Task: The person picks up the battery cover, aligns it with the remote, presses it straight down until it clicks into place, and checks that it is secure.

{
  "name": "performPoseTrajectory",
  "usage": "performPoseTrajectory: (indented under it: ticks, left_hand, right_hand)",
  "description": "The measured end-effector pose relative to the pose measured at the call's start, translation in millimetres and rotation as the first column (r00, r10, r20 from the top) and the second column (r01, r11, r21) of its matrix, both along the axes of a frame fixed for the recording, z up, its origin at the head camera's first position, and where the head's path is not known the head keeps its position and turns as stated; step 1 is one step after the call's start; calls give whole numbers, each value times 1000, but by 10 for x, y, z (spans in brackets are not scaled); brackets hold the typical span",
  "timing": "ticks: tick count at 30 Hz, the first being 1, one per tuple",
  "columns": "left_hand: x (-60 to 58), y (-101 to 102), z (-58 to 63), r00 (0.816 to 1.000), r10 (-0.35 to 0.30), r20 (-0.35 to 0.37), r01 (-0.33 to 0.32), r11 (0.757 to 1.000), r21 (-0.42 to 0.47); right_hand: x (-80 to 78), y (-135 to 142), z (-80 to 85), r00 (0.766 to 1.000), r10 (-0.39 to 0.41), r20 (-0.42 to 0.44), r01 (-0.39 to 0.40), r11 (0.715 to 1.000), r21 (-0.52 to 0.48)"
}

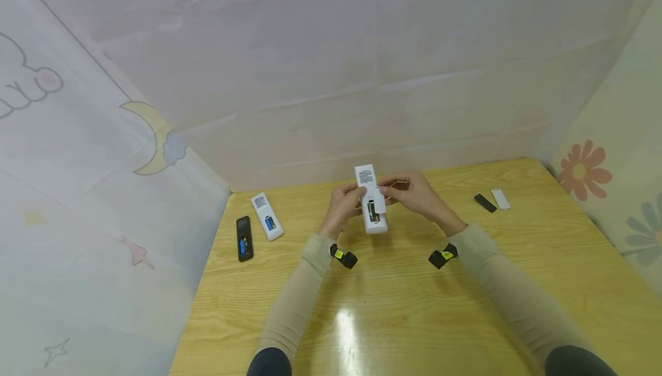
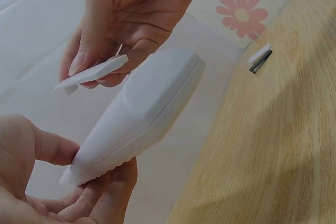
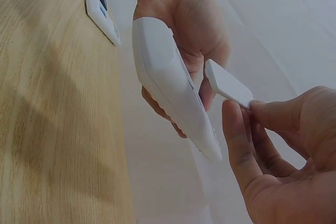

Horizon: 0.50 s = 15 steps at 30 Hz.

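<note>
My left hand (image 1: 341,206) grips a white remote control (image 1: 366,179), its back turned up and its battery compartment uncovered, with batteries (image 1: 373,211) inside. Between thumb and fingers, my right hand (image 1: 414,195) pinches a white battery cover (image 1: 380,200) at the remote's right side. In the right wrist view the cover (image 3: 228,85) is apart from the remote (image 3: 163,72), tilted beside its back. The left wrist view also shows a gap between the cover (image 2: 94,72) and the remote body (image 2: 142,103).
On the table's left lie a black remote (image 1: 245,239) and another white remote (image 1: 267,217), both with uncovered batteries. A black cover (image 1: 485,203) and a white cover (image 1: 500,198) lie at the right. A cloth backdrop (image 1: 372,106) rises behind the wooden table (image 1: 403,318).
</note>
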<state>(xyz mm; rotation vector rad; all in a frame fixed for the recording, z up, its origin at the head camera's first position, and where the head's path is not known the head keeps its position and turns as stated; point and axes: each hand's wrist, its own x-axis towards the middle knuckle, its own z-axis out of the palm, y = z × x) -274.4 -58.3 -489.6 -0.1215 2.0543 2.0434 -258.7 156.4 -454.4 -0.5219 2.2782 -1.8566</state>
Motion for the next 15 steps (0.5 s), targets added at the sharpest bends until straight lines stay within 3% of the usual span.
performPoseTrajectory:
  ticks: [15]
  left_hand:
    - [7, -4, 26, 1000, 1, 8, -1, 1000, 15]
  right_hand:
    - [9, -3, -29, 1000, -17, 12, 17, 1000, 27]
